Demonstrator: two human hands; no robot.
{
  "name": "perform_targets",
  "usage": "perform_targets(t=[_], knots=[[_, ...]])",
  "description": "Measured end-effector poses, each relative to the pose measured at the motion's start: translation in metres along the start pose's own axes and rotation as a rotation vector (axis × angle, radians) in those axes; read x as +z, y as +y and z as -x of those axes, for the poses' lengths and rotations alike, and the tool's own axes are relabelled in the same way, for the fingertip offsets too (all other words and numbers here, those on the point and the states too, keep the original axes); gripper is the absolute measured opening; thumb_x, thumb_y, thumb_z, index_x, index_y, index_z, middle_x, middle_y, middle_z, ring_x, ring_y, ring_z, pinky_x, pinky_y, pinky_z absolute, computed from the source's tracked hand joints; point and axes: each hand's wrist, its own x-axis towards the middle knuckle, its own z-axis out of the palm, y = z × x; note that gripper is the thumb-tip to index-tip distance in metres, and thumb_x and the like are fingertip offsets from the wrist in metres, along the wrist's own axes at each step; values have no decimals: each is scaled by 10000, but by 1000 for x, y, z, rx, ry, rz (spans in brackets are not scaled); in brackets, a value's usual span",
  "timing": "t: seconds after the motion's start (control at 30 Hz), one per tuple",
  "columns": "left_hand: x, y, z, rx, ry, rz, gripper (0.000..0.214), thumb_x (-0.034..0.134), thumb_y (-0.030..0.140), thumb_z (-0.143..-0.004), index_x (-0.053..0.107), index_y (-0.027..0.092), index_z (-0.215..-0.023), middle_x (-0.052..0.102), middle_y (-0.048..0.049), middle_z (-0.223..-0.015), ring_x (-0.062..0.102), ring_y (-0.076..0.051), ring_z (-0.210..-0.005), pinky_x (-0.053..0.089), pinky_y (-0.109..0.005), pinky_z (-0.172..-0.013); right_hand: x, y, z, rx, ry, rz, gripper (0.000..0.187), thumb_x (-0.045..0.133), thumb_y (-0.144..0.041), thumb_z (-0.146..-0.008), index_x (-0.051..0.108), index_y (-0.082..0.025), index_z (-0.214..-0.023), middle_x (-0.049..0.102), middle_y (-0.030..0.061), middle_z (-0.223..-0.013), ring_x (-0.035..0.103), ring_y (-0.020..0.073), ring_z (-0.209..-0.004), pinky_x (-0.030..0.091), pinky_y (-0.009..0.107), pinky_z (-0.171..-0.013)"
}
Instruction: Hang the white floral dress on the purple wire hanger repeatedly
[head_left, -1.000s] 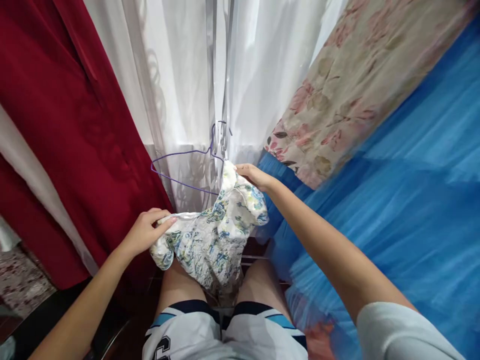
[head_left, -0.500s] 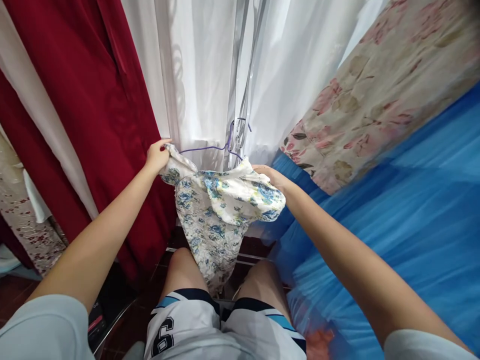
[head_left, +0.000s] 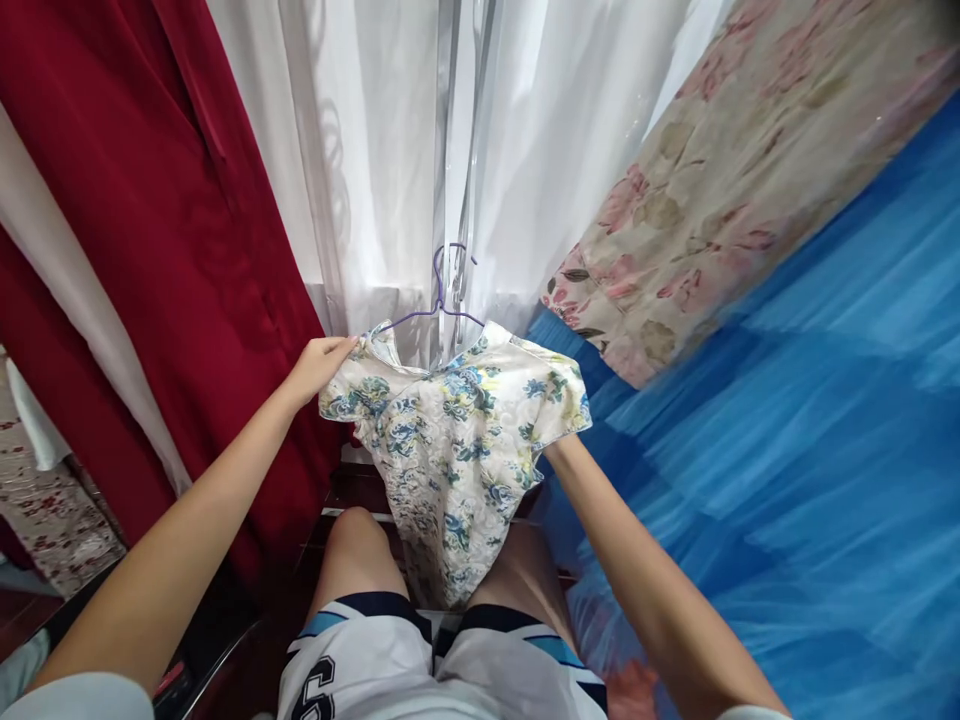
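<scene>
A white blouse (head_left: 457, 440) with blue and yellow flowers hangs on a thin purple hanger (head_left: 439, 306) in front of me, its lower part narrowing down between my knees. At its left shoulder edge, my left hand (head_left: 322, 365) is closed on the blouse, thumb and fingers pinching the cloth near the sleeve. My right forearm (head_left: 592, 500) reaches in under the sleeve on the right. That sleeve covers my right hand, so its fingers are hidden. Above the neckline, the hanger's hook stands free of my hands.
White curtains (head_left: 375, 150) with shiny grey strips hang behind the blouse. Dark red cloth (head_left: 195, 250) hangs at left. To the right are a pink-flowered cloth (head_left: 675, 240) and bulky blue tulle (head_left: 825, 420). My bare knees (head_left: 360, 540) are below.
The blouse has turned to lie flatter and more spread, its right sleeve now draped over my right hand. My right hand has gone from the shoulder to beneath the sleeve; my left hand is lower.
</scene>
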Motion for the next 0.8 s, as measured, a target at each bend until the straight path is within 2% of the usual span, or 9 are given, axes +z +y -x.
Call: perform_targets(t=[0.1, 0.2, 0.33, 0.43, 0.5, 0.6, 0.67, 0.73, 0.8], knots=[[-3, 0, 7, -85, 34, 173, 407, 705, 548, -755, 681, 143, -789, 637, -21, -672, 536, -145, -566, 393, -234, -523, -11, -11, 7, -44, 64, -131, 597, 477, -786, -794, 679, -240, -927, 731, 42, -863, 694, 265, -948, 580, 401, -793], [-1, 14, 8, -14, 144, 220, 367, 693, 517, -781, 656, 152, -786, 621, -10, -649, 511, -127, -533, 386, -225, -499, -13, -35, 9, -123, 131, -191, 433, 717, -590, -741, 684, -209, -945, 739, 31, -868, 696, 273, -975, 567, 386, -842], [-5, 41, -7, 157, 112, -142, 307, 640, 450, -825, 685, 146, -820, 645, -25, -699, 529, -138, -606, 375, -220, -531, 9, -82, -1, -223, 100, -131, 361, 659, -505, -822, 668, -226, -1052, 737, 38, -1015, 662, 267, -1069, 539, 367, -897], [-7, 45, -19, 279, 45, -432, 217, 580, 324, -830, 699, 162, -912, 627, -3, -729, 517, -140, -664, 362, -220, -583, 37, -112, 3, -328, -67, 52, 393, 544, -500, -914, 625, -262, -1216, 687, 53, -1206, 590, 268, -1191, 478, 390, -1000], [-2, 38, -19, 265, 54, -422, 188, 520, 264, -820, 666, 169, -892, 588, 10, -724, 499, -140, -680, 364, -222, -614, 56, -122, 20, -413, -228, 183, 432, 500, -509, -946, 587, -283, -1304, 636, 46, -1307, 534, 272, -1263, 413, 424, -1077], [14, 16, -4, 126, 218, -224, 125, 471, 250, -795, 554, 180, -735, 507, 16, -677, 468, -145, -686, 367, -230, -634, 71, -119, 60, -479, -659, 318, 563, 581, -524, -912, 497, -311, -1426, 571, 28, -1398, 498, 279, -1309, 359, 436, -1129], [29, 1, 13, 50, 273, -118, 126, 456, 269, -788, 492, 192, -695, 472, 14, -649, 451, -147, -660, 369, -241, -617, 68, -108, 82, -453, -928, 339, 732, 653, -551, -858, 400, -311, -1501, 569, 46, -1402, 534, 283, -1276, 387, 418, -1108], [47, -9, 30, 11, 259, -60, 151, 410, 299, -808, 448, 205, -696, 428, 16, -621, 419, -143, -607, 357, -253, -580, 59, -94, 93, -425, -999, 292, 908, 693, -631, -782, 329, -284, -1539, 585, 81, -1381, 563, 293, -1242, 399, 417, -1096], [66, -11, 42, -23, 234, 7, 198, 332, 324, -842, 388, 218, -684, 367, 16, -599, 371, -138, -558, 334, -267, -547, 47, -81, 92, -408, -922, 194, 1026, 643, -764, -715, 320, -250, -1542, 567, 114, -1397, 534, 319, -1277, 364, 447, -1120]])
